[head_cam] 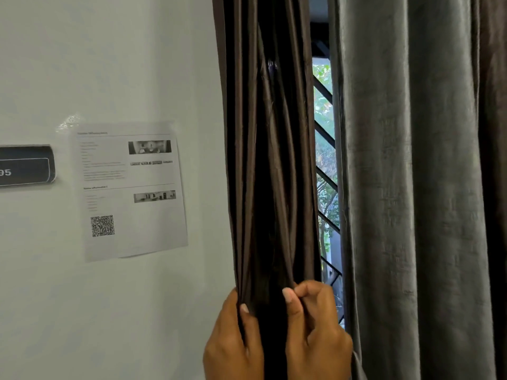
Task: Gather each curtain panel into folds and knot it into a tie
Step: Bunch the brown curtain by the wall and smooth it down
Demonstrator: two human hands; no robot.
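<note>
**Desk:** Item one, the task's thing. Where is it, and how does it lie?

**Operator:** I log one dark brown curtain panel [269,160]. It hangs at the left side of the window, with its left edge against the white wall [109,64]. Its long axis is vertical: the top is out of view above, and the cloth runs down past my hands and off the bottom of the view. The folds run the same way and draw closer towards the hands.

**Desk:** Item two, hands.

**Operator:** Left hand [233,344]: fingers curled round the left side of the bundle, thumb on the front of the cloth. Right hand [315,333]: thumb and curled fingers pinching the folds on the right side. Both sit low in the view, side by side, with a dark band of cloth between them.

**Desk:** Progress?

**Operator:** I judge it early. The brown panel is drawn into narrow pleats, so the gathering is well on, but no knot shows anywhere in view. The grey curtain panel [411,187], right of the gap, hangs wide and loose, and neither hand grips it. What I see left to do is close the bundle, knot it, then do the same with the grey one.

**Desk:** Other entries?

**Operator:** Window grille [325,138]: slanted bars seen through the gap between the panels, greenery beyond. Printed notice [131,190]: carries a QR code, taped to the wall left of the brown panel. Number plate [24,167]: dark, cut off by the left edge of the view.
</note>
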